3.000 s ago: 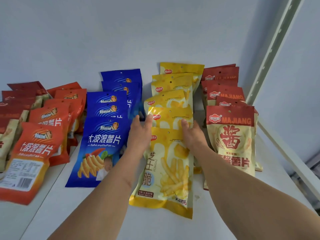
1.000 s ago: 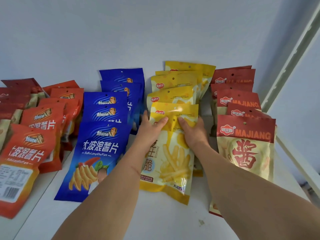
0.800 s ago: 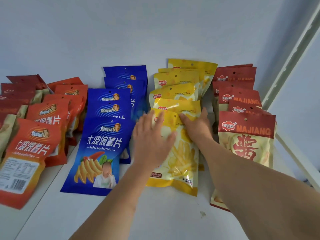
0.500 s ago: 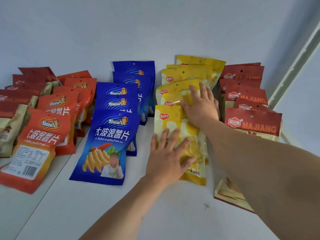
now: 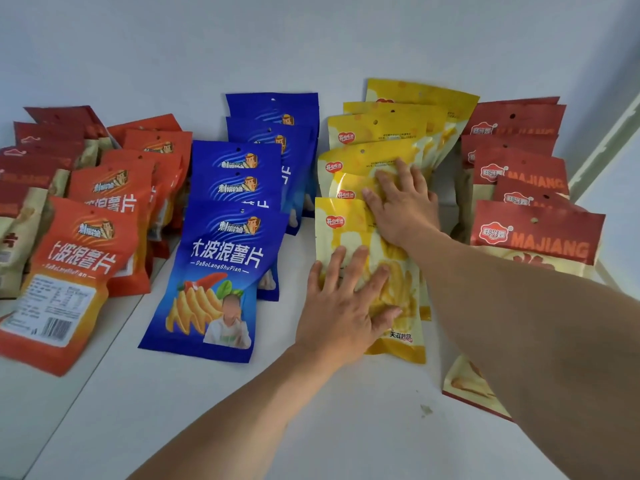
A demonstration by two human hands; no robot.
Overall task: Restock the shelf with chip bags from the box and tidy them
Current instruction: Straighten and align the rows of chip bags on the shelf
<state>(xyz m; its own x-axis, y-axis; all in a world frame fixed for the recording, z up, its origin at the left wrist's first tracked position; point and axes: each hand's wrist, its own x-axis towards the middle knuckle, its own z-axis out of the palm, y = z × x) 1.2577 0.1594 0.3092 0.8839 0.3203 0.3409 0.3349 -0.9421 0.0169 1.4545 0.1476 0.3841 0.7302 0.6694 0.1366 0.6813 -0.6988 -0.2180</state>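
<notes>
The front yellow chip bag (image 5: 349, 237) is glossy, printed with fries and a red logo, lying flat on the white shelf (image 5: 311, 420) just right of the blue chip bags (image 5: 221, 271). Left hand (image 5: 343, 306) presses it, fingers spread flat. Right hand (image 5: 403, 206) lies flat across its top edge and the bag behind. The right forearm hides most of the red MAJIANG bag (image 5: 536, 233).

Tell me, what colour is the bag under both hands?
Yellow, with a small red logo; the front yellow bag shows plainly in the head view.
</notes>
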